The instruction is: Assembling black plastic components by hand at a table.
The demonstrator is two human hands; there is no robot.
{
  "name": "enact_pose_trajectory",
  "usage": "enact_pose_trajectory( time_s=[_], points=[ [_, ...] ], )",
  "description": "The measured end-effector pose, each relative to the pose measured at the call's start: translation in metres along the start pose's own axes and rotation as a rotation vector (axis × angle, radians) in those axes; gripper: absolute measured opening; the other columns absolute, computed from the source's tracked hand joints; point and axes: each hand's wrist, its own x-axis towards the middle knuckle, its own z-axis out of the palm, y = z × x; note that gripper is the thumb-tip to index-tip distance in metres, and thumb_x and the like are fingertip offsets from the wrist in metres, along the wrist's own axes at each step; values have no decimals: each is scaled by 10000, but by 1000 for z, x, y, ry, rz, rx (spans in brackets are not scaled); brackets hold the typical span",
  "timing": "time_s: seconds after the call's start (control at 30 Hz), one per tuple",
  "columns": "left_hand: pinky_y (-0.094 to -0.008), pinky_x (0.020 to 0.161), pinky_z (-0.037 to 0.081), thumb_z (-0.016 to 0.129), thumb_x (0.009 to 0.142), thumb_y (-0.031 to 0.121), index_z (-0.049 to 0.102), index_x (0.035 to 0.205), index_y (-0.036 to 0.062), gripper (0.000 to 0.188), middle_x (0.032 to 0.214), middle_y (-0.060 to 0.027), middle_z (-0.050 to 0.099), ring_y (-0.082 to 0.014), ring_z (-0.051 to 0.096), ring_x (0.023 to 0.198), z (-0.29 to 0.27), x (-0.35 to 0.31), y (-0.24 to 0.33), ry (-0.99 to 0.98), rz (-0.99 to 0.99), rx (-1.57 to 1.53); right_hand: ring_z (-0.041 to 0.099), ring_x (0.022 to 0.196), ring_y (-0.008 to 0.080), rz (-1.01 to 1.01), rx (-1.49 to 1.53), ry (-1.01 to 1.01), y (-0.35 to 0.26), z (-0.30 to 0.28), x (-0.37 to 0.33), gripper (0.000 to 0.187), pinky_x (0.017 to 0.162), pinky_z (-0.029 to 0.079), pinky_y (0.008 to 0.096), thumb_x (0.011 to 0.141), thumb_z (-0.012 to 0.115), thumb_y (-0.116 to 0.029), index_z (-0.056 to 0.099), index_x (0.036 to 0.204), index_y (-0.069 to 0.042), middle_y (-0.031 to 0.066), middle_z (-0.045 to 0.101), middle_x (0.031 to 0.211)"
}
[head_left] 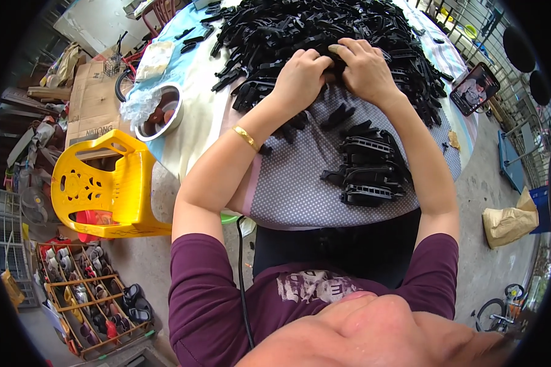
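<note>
My left hand and my right hand meet at the near edge of a large heap of black plastic parts. Both have curled, closed fingers, with a dark plastic part between the fingertips; its shape is mostly hidden. On the patterned cloth in front of me, several long ribbed black parts lie side by side in a small stack. A loose black piece rests just below my hands.
To the left, a white bowl with a clear plastic bag stands at the table's edge, above a yellow plastic chair. A phone leans at the right edge. A shoe rack and a brown paper bag are on the floor.
</note>
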Motion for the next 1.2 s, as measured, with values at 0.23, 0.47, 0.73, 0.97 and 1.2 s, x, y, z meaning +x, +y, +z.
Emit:
enact_pose_trajectory(
  time_s=[0.23, 0.47, 0.73, 0.97, 1.2],
  points=[
    [-363, 771, 459, 615, 685, 73, 604, 820, 2, 153, 831, -130, 616, -301, 570, 815, -22, 1, 3, -111, -159, 27, 477, 1152, 236, -51, 160, 21, 4, -1, -2, 273, 933, 398, 381, 757, 648, -157, 577, 999, -54, 39, 527, 1249],
    [-362, 845, 458, 579, 703, 57, 567, 1019, -35, 330, 927, -195, 605, -346, 573, 946, -23, -3, 8, -185, -334, -123, 542, 1053, 232, -171, 159, 89, 2, -5, -3, 211, 908, 399, 378, 720, 694, -141, 624, 904, -64, 28, 641, 1012],
    [-214, 679, 468, 642, 777, 103, 540, 1102, -45, 371, 950, -43, 623, -81, 562, 776, -33, 2, 3, -315, -701, -909, 601, 695, 132, 285, 687, 217, 2, -25, -12, 225, 618, 483, 248, 751, 732, -154, 605, 888, -28, 58, 630, 783],
    [-218, 586, 476, 652, 730, -16, 380, 1244, -2, 581, 882, -81, 604, -136, 614, 751, -35, 1, 29, -216, -655, -772, 555, 661, 48, 291, 1036, 24, -24, -38, -15, 236, 590, 457, 186, 744, 754, -137, 568, 842, -29, -10, 588, 731],
    [-254, 804, 512, 593, 783, 11, 406, 1239, -83, 502, 1013, -130, 588, -167, 612, 914, -29, -4, 34, -112, -651, -1179, 601, 723, 136, 106, 646, 170, -25, -44, -15, 200, 618, 484, 233, 731, 702, -41, 586, 889, -3, 66, 615, 876]
  ],
)
